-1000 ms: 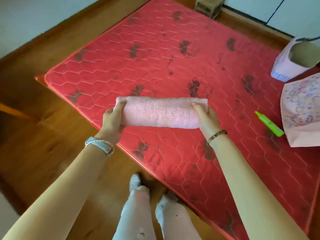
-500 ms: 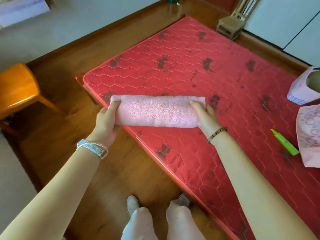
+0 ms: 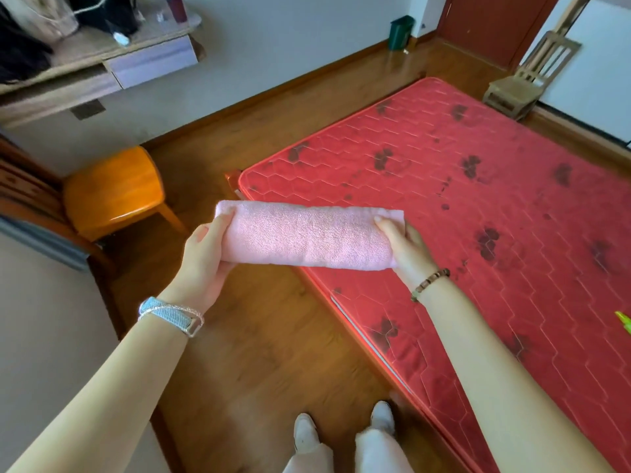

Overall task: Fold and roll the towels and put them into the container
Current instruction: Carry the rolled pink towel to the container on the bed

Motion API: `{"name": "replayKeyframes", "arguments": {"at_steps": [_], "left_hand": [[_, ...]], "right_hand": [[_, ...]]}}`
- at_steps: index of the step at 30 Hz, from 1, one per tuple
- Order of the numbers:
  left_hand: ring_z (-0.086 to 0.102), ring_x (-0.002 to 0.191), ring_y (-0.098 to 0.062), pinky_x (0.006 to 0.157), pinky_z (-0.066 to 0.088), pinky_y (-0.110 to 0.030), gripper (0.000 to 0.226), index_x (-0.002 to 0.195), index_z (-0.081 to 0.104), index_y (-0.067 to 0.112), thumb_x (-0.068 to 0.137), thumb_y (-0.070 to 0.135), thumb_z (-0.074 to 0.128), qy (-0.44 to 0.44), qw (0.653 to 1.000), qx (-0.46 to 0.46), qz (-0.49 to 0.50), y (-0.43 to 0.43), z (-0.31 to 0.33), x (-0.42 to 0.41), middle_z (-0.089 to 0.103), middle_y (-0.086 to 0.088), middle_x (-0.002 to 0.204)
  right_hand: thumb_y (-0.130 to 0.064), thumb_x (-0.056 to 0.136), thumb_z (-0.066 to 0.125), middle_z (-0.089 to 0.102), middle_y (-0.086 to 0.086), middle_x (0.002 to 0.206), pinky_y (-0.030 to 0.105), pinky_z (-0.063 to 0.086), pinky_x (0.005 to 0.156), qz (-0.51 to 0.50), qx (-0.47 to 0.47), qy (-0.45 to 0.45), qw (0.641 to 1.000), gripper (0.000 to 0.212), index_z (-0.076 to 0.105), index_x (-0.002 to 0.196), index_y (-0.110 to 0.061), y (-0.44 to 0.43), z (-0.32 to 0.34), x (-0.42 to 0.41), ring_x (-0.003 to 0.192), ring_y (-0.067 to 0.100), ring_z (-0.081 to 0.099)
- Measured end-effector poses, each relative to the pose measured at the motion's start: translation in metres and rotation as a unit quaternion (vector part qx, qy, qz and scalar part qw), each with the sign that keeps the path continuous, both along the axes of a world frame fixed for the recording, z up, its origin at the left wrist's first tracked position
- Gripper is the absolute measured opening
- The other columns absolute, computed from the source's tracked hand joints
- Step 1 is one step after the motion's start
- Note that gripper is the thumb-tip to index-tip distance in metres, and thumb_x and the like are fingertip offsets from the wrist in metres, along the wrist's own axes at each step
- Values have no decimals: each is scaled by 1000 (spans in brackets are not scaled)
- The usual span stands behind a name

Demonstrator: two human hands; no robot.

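Note:
A pink towel [image 3: 307, 238] is rolled into a thick cylinder and held level in the air, over the near-left corner of the red mattress [image 3: 478, 199]. My left hand [image 3: 201, 254] grips its left end, thumb on top. My right hand [image 3: 401, 244] grips its right end, with the fingers under the roll. No container shows in this view.
An orange wooden stool [image 3: 112, 192] stands on the floor to the left. A desk with a drawer [image 3: 102, 66] lines the far-left wall. A small wooden chair [image 3: 526, 83] and a green bin [image 3: 401, 32] stand at the back. A green tube [image 3: 624, 320] lies at the right edge.
My view has swung left, away from the mattress middle. The rolled towel has travelled left with both hands, and the bags at the right have left the view.

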State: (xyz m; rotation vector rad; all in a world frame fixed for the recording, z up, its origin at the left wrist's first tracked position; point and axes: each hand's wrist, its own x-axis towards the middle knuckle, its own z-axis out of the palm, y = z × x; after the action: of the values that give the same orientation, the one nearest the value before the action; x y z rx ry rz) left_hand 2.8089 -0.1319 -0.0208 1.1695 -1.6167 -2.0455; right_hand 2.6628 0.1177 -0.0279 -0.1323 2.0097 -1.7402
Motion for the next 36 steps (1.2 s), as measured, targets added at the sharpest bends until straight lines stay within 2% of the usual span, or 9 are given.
{"name": "replayKeyframes", "arguments": {"at_steps": [4, 7, 10, 14, 21, 25, 30, 33, 36], "left_hand": [[64, 116, -18, 85, 57, -29, 53, 131, 55, 9, 95, 48, 58, 23, 999, -1, 32, -28, 14, 9, 64, -8, 128], [64, 116, -17, 82, 56, -26, 54, 133, 53, 11, 95, 50, 57, 31, 998, 0, 50, -47, 21, 9, 63, -6, 129], [63, 117, -18, 85, 56, -28, 55, 135, 52, 12, 95, 50, 56, 37, 997, 2, 65, -64, 23, 5, 63, -6, 131], [63, 118, -19, 89, 55, -30, 55, 136, 53, 13, 95, 49, 56, 37, 995, 8, 92, -88, 25, -12, 62, -7, 132], [60, 116, -19, 78, 52, -24, 35, 123, 51, 20, 98, 44, 53, 31, 988, 15, 150, -128, 41, -68, 60, -4, 127], [57, 118, -20, 87, 50, -30, 28, 117, 50, 22, 99, 44, 53, 20, 980, 27, 199, -152, 45, -94, 57, -2, 125], [56, 116, -21, 90, 49, -32, 26, 115, 50, 22, 99, 42, 53, 23, 973, 47, 225, -180, 44, -119, 56, -1, 121], [57, 114, -20, 84, 51, -30, 23, 109, 53, 22, 98, 42, 54, 26, 970, 56, 234, -202, 43, -131, 58, 0, 117], [57, 113, -20, 78, 50, -27, 29, 118, 52, 22, 98, 44, 53, 26, 970, 50, 236, -229, 42, -146, 57, 0, 119]], "right_hand": [[-52, 80, 65, 72, 1, 113, 47, 53, 97, 36, -21, 11, 999, 28, 70, 98, -31, -40, 10, -5, 112, 22, 66], [-65, 70, 65, 72, -5, 114, 48, 50, 100, 56, -21, 7, 998, 46, 70, 106, -37, -67, 15, -13, 111, 18, 66], [-48, 83, 65, 70, 1, 120, 44, 50, 101, 78, -75, -24, 994, 40, 67, 117, -27, -93, 20, -26, 114, 20, 66], [-20, 99, 53, 71, -1, 105, 24, 57, 76, 88, -122, -73, 986, 13, 63, 106, -19, -126, 22, -51, 96, 11, 69], [-17, 100, 48, 76, -9, 81, 15, 54, 58, 122, -133, -105, 978, 16, 63, 104, -15, -194, 33, -121, 76, 1, 72], [-25, 95, 59, 72, 6, 114, 32, 58, 79, 135, -141, -133, 972, 30, 65, 121, -10, -221, 34, -147, 103, 16, 71], [-27, 93, 62, 73, 4, 112, 44, 60, 77, 157, -158, -178, 959, 26, 69, 115, -17, -255, 38, -176, 103, 22, 71], [-28, 90, 63, 71, 8, 116, 41, 59, 76, 173, -165, -172, 956, 29, 68, 116, -16, -283, 37, -191, 106, 23, 70], [-28, 89, 63, 72, 8, 117, 40, 58, 81, 178, -166, -164, 956, 31, 68, 116, -15, -313, 38, -207, 108, 22, 69]]}}
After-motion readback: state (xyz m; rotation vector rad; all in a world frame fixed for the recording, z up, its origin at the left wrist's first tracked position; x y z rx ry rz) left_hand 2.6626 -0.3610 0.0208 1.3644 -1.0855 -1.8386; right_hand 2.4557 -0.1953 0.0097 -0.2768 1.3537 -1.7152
